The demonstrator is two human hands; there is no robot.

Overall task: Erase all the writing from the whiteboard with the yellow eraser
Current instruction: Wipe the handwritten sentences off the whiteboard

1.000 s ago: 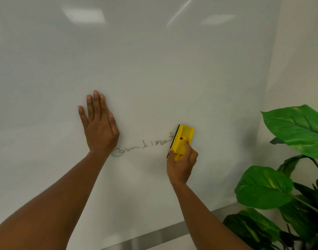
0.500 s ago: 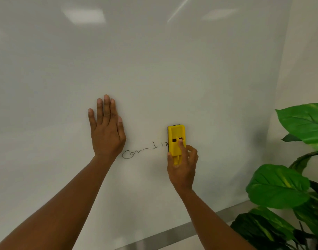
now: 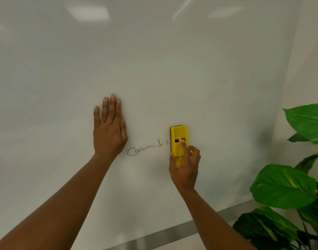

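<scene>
Half the word (image 3: 145,149) remained, we judged; our right hand (image 3: 184,168) gripped the eraser (image 3: 179,139) against it, left hand (image 3: 109,130) flat on the board (image 3: 172,69).

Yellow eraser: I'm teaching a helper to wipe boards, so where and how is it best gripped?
Grip the yellow eraser at its lower end, coming from below as the right hand does. It stands upright with its dark pad flat against the whiteboard, so only back and sides are free.
</scene>
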